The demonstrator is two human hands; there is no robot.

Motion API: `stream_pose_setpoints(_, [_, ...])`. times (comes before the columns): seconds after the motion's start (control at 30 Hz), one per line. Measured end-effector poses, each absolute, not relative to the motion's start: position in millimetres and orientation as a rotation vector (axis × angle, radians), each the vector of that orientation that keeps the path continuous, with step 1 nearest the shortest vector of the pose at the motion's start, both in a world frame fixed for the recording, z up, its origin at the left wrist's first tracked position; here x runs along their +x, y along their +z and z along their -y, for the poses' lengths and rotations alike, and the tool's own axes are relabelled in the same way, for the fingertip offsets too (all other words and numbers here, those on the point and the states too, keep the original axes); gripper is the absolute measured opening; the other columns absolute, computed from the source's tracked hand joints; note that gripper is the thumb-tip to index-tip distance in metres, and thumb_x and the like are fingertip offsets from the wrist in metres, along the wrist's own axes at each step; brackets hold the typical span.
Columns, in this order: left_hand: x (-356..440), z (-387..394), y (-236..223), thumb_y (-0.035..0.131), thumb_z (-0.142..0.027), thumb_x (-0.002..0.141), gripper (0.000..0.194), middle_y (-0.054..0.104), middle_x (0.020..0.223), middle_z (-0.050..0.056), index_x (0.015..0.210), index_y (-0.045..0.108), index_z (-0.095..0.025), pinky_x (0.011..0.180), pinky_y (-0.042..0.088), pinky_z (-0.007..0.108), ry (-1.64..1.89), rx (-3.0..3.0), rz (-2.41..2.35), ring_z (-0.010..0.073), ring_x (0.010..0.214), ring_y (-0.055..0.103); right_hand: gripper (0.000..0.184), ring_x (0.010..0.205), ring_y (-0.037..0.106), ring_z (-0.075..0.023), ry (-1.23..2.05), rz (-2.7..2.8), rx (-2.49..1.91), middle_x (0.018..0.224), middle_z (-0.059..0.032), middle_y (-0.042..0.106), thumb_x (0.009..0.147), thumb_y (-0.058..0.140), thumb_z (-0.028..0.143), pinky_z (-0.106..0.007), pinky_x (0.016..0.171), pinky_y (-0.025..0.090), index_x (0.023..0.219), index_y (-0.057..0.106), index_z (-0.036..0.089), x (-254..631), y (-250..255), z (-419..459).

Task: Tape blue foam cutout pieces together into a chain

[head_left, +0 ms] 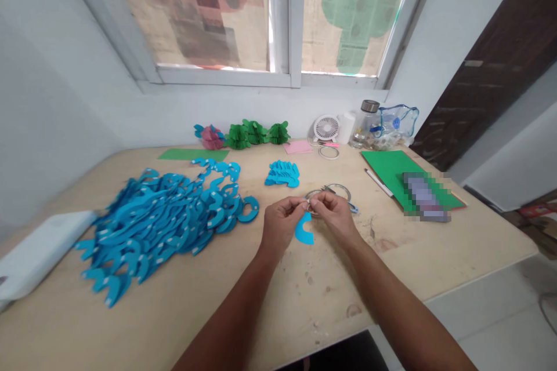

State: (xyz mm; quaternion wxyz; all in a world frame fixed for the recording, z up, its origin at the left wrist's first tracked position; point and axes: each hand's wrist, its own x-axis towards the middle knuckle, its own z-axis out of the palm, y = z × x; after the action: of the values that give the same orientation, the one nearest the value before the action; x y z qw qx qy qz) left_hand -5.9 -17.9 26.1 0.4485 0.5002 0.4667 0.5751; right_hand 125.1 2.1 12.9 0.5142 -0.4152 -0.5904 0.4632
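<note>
blue c-shaped cutout (304, 229) just below both hands, its long curve running away from the body, nearer the left hand (282, 223) than the right hand (333, 214); both hands pinched narrow on something too hidden to tell, steel scissors (331, 190) just beyond the cutout.

The left hand (282, 225) and right hand (334, 215) meet at the fingertips, pinching something too small to tell, just above a blue C-shaped cutout (304, 232) on the table (304, 307). Scissors (331, 191) lie just behind; a heap of cutouts (161, 220) lies left.
</note>
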Motion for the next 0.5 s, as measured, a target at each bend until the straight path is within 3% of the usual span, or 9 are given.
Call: stream_pose_setpoints(0.5, [-6.7, 17.5, 27.3, 0.064, -0.026, 0.064, 0.011, 0.068, 0.064, 0.002, 0.063, 0.067, -0.015, 0.061, 0.047, 0.025, 1.413, 1.179, -1.149, 0.0142, 0.061, 0.059, 0.024, 0.061, 0.055, -0.0128, 1.207, 1.378, -0.952, 0.067, -0.0011, 0.062, 0.071, 0.063, 0.041, -0.026, 0.060, 0.045, 0.068, 0.060, 0.018, 123.3, 13.8, -0.7])
